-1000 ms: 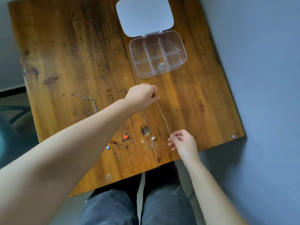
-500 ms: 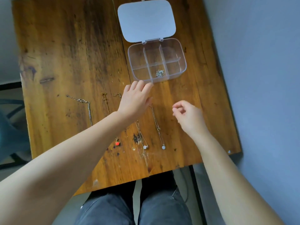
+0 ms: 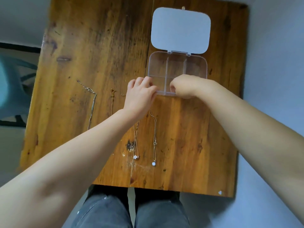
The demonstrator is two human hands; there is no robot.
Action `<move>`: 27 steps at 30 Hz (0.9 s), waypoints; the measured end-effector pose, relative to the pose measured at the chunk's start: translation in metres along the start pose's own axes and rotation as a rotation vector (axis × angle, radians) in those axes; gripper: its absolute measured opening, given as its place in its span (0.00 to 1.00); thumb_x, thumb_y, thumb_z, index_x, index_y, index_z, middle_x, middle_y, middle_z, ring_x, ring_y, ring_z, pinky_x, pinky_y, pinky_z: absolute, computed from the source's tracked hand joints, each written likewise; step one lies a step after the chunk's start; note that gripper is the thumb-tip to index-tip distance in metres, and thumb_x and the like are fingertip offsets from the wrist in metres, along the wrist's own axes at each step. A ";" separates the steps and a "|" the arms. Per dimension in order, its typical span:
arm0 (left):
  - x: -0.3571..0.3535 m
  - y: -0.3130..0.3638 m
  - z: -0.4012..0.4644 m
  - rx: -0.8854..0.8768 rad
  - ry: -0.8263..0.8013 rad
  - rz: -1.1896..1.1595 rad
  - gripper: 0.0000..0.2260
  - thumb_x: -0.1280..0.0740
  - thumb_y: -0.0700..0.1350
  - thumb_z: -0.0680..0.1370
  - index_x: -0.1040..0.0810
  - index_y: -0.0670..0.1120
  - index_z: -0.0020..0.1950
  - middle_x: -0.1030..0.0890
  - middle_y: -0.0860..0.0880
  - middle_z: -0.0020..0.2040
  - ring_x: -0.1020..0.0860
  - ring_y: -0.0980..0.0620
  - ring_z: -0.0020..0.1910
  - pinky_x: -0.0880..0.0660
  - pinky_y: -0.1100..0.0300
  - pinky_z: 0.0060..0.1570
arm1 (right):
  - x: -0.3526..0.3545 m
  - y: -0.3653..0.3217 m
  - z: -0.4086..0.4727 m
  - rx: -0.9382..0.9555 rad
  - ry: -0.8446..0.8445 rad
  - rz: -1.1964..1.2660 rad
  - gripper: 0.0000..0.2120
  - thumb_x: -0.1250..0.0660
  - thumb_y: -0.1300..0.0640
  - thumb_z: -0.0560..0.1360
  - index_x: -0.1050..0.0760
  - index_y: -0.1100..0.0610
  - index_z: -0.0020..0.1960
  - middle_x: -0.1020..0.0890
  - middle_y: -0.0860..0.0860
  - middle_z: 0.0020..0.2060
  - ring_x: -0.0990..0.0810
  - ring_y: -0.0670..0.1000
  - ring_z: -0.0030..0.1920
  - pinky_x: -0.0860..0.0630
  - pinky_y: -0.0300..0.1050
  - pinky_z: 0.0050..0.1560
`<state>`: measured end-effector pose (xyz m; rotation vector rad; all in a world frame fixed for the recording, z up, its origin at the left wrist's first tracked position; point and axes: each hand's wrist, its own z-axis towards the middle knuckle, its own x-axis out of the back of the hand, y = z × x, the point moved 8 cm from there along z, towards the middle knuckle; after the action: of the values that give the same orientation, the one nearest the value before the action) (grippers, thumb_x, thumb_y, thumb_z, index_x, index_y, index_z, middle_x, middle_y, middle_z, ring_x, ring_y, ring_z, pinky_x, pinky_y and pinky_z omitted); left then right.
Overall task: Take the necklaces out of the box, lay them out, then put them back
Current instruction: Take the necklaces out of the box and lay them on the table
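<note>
The clear plastic box (image 3: 195, 66) stands open at the table's far right, its white lid (image 3: 181, 30) folded back. My left hand (image 3: 141, 97) grips the box's front left corner. My right hand (image 3: 185, 87) is curled, fingertips down in the front middle compartment; what it pinches is hidden. Laid out on the table are a silver chain (image 3: 92, 106), a gold chain (image 3: 112, 96), a star-pendant necklace (image 3: 136, 156) and a necklace with a white round pendant (image 3: 154, 142). My left forearm covers part of the laid-out row.
The wooden table (image 3: 189, 137) has a seam down its middle and dark stains. Its near edge is just above my knees (image 3: 131, 211). A grey wall runs along the right side, and a teal chair (image 3: 9, 89) stands off to the left.
Both hands have moved away from the laid-out necklaces up to the box. The left now holds its corner and the right reaches into the compartment where a small bunched necklace lay.
</note>
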<state>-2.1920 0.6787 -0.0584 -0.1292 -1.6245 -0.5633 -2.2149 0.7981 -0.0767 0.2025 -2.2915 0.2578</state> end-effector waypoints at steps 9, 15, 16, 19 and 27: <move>0.003 0.002 0.000 0.052 0.023 0.009 0.09 0.37 0.44 0.79 0.19 0.46 0.54 0.23 0.44 0.55 0.29 0.41 0.56 0.38 0.45 0.60 | 0.001 0.011 -0.006 0.113 -0.051 0.332 0.06 0.34 0.57 0.75 0.24 0.51 0.52 0.21 0.50 0.48 0.24 0.44 0.42 0.29 0.32 0.34; 0.012 0.010 -0.003 0.059 0.056 0.026 0.13 0.40 0.44 0.78 0.24 0.47 0.61 0.25 0.45 0.62 0.32 0.42 0.64 0.42 0.44 0.66 | 0.019 0.028 -0.048 0.082 0.222 0.693 0.05 0.36 0.57 0.77 0.21 0.50 0.48 0.19 0.48 0.45 0.20 0.44 0.44 0.28 0.29 0.39; 0.017 0.017 -0.003 0.034 0.081 0.010 0.15 0.39 0.44 0.78 0.26 0.47 0.64 0.26 0.44 0.65 0.33 0.42 0.66 0.44 0.42 0.68 | 0.026 0.031 -0.060 0.091 0.257 0.823 0.05 0.35 0.57 0.77 0.21 0.50 0.48 0.18 0.48 0.44 0.19 0.45 0.43 0.26 0.30 0.39; 0.033 0.054 -0.001 -0.115 0.064 -0.237 0.20 0.37 0.46 0.77 0.31 0.45 0.68 0.30 0.45 0.70 0.36 0.45 0.71 0.51 0.42 0.72 | 0.039 0.033 -0.091 0.181 0.298 1.227 0.06 0.35 0.60 0.77 0.19 0.53 0.49 0.16 0.51 0.41 0.17 0.47 0.42 0.21 0.36 0.42; 0.036 0.070 -0.011 0.045 -0.332 -1.026 0.15 0.40 0.50 0.80 0.22 0.45 0.39 0.19 0.50 0.32 0.27 0.56 0.30 0.29 0.64 0.34 | 0.010 0.057 -0.136 0.153 0.450 1.799 0.09 0.38 0.61 0.78 0.19 0.54 0.46 0.20 0.47 0.33 0.22 0.44 0.33 0.25 0.36 0.33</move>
<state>-2.1594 0.7260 -0.0036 0.7210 -1.9650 -1.3275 -2.1373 0.8866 0.0134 -1.6944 -1.3573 1.1701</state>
